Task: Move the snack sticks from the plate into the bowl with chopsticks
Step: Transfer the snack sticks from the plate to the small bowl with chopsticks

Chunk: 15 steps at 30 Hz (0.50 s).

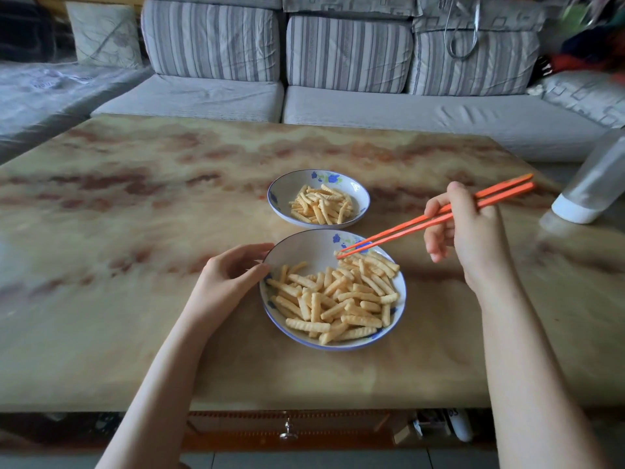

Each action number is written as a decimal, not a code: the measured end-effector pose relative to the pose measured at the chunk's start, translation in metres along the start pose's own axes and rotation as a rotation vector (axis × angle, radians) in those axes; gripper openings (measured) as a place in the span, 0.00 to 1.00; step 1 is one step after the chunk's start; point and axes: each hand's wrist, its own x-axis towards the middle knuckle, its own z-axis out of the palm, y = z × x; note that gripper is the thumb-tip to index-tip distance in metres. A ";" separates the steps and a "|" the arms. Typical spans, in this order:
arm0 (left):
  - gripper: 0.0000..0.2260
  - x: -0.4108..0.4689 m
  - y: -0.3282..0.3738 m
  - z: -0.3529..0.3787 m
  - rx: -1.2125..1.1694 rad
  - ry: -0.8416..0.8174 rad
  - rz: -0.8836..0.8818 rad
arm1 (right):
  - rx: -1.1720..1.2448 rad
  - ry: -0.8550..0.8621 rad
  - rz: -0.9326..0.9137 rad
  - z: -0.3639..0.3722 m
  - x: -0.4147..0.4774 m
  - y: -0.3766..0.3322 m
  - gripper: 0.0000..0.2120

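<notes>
Nearest, under the counter's (135, 238) edge, a drawer knob (288, 431) shows; the clutter beside it is too dim to make out. Both forearms are cut off by the bottom of the picture.

The plate (304, 247), white with blue flowers and a blue rim, carries a loose heap of snack sticks (338, 299). They are pale yellow, short and ridged, and lie crosswise over one another, leaving the plate's far left part bare. The left hand (230, 275) holds the plate's left rim, fingers curled over it and thumb against its edge.

The right hand (470, 231) grips a pair of orange chopsticks (406, 228), whose tips reach the far edge of the heap. Whether they pinch a stick I cannot tell.

Just beyond the plate stands the bowl (287, 192), of the same pattern, with a smaller heap in it.

At the right a blurred, tilted clear bottle (595, 184) is cut off by the picture's edge. Behind is a grey striped sofa (348, 52).
</notes>
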 end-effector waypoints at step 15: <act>0.15 0.002 0.000 0.000 0.008 0.004 -0.011 | 0.403 0.251 0.060 0.014 0.006 0.002 0.19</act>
